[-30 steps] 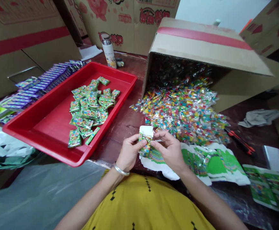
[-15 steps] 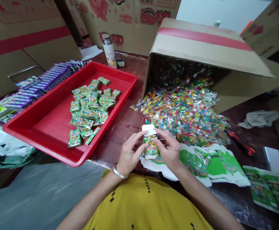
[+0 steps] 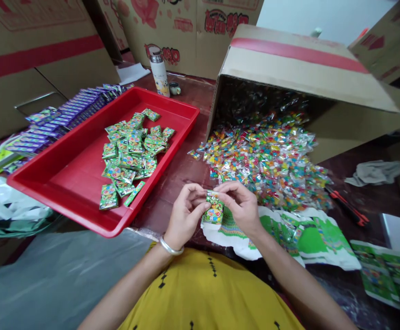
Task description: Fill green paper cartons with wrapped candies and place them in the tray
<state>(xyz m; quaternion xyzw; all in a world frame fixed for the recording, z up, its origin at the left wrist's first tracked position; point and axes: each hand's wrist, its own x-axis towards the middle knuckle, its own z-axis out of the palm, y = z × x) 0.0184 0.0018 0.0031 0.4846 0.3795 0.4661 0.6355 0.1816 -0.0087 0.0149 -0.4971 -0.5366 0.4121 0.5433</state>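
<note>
A small green candy box (image 3: 214, 212) with colourful printing is held upright between my two hands. My left hand (image 3: 187, 211) grips its left side, thumb on the front face. My right hand (image 3: 240, 207) pinches at the top edge, where the flap is folded down. Right behind the hands lies a heap of clear packets of multicoloured candies (image 3: 262, 160), spilling out of a tipped cardboard carton (image 3: 296, 62). Below and right of the hands are flat green-and-white unfolded boxes (image 3: 312, 238). To the left, a red tray (image 3: 72, 178) holds a pile of similar green boxes (image 3: 131, 151).
Purple boxes (image 3: 72, 107) stand in rows beyond the tray's left side. A flask (image 3: 159, 75) and a small cup (image 3: 174, 88) are at the back. On the right lie a red-and-black cutter (image 3: 349, 207) and a grey cloth (image 3: 375, 173). Large cartons (image 3: 186, 36) wall the back.
The white top flap of the candy box stood up before and is now folded down. My right hand's fingers have moved to the box's top edge. The view has shifted slightly.
</note>
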